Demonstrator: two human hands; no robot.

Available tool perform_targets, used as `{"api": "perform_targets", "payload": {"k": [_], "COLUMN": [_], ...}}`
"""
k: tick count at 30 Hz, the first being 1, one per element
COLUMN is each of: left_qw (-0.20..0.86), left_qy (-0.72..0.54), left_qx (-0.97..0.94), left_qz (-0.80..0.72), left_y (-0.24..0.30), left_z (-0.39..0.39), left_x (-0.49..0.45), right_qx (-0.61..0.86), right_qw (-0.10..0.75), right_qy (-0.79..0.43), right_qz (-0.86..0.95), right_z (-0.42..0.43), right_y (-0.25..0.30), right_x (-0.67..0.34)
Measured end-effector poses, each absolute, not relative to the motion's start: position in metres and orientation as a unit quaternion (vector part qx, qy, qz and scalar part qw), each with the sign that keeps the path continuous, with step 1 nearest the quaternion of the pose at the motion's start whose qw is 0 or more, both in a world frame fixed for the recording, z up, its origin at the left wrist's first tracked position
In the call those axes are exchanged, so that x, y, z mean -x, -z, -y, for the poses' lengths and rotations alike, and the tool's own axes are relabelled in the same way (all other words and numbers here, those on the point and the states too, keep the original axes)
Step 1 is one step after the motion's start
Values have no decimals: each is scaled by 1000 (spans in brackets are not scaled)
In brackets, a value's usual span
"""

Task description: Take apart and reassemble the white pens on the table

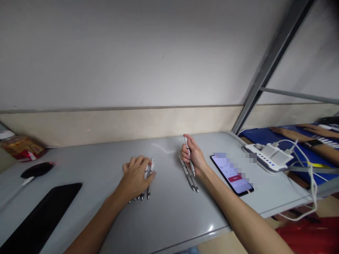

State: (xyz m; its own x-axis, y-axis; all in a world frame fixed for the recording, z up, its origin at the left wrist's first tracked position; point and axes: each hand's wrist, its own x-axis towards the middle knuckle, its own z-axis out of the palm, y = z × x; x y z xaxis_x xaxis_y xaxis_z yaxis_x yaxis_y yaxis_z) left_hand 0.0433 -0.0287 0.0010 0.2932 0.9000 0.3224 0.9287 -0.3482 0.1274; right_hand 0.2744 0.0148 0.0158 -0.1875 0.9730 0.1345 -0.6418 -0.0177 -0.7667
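Note:
My right hand [194,155] is closed around a white and grey click pen [192,168], its thumb up at the pen's top end and the silver tip pointing down. Just below that hand, a small group of similar pens [189,178] lies side by side on the grey table [164,218]. To the left, my left hand [136,176] rests over several more pens, with fingers curled and the thumb against a pen [149,183] at the right side of that row. The palm hides most of these pens; their silver tips show under it.
A lit phone [233,174] lies right of my right arm, beside a white power strip [267,158] with plugs and cables. At left are a black flat object [43,215], a dark round pad [37,170] and a jar [22,146]. Another person's arms [304,137] rest over a blue surface.

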Motion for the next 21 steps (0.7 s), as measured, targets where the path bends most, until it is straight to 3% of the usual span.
{"api": "perform_targets", "payload": {"k": [21], "left_qw": [1], "left_qy": [171], "left_qx": [823], "left_qz": [542], "left_y": [-1], "left_z": [33], "left_x": [-50], "right_qx": [263], "right_qw": [590], "right_qy": [-646], "right_qz": [407], "right_z": [-15], "right_y": [-16], "right_x": [-276]}}
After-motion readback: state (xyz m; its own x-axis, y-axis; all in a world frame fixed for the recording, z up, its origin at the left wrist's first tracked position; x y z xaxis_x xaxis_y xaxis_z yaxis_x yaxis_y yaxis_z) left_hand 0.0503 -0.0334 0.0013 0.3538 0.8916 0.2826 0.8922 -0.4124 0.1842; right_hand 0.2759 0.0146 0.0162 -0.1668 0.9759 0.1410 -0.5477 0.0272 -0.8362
